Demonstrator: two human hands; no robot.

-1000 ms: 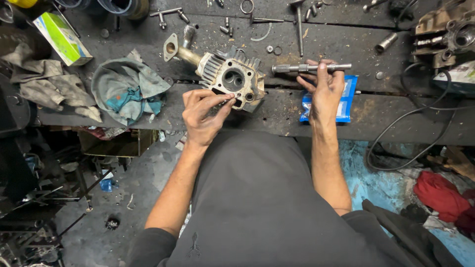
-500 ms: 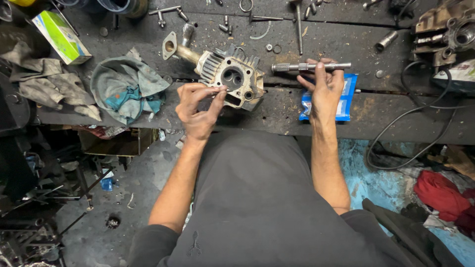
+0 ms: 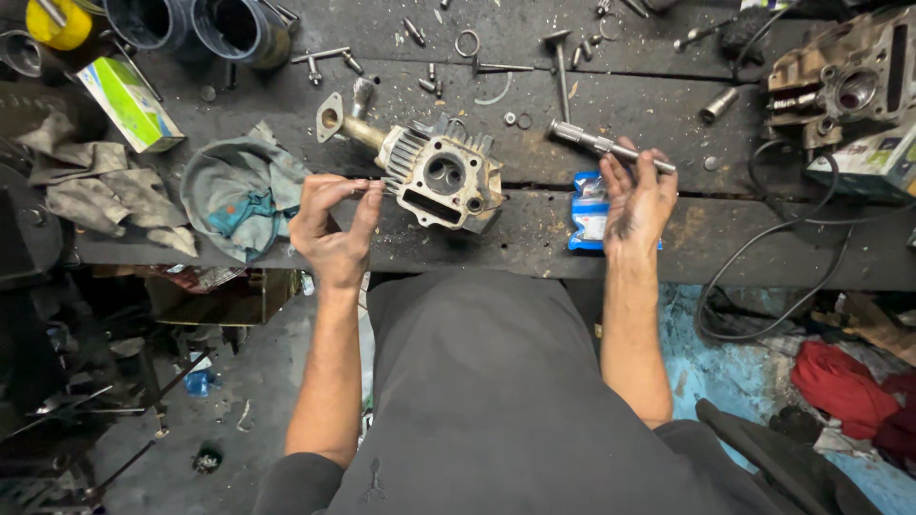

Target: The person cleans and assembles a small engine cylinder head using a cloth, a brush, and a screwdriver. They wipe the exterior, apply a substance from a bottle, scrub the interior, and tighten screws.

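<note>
A finned metal engine cylinder head (image 3: 441, 177) with a short pipe and flange lies on the dark wooden workbench (image 3: 725, 238). My left hand (image 3: 329, 229) is just left of it, fingers pinched on a small thin metal part at the fins. My right hand (image 3: 636, 195) holds a long steel rod tool (image 3: 607, 145) over a blue plastic packet (image 3: 589, 212) lying to the right of the cylinder head.
Loose bolts, valves, rings and washers litter the back of the bench. A second engine part (image 3: 840, 86) sits far right above a black cable (image 3: 773, 277). Rags (image 3: 239, 191) and a green box (image 3: 129, 103) lie left. Dark cups (image 3: 200, 24) stand at the back.
My left hand has moved left from the front of the cylinder head to its finned side. My right hand stays on the rod.
</note>
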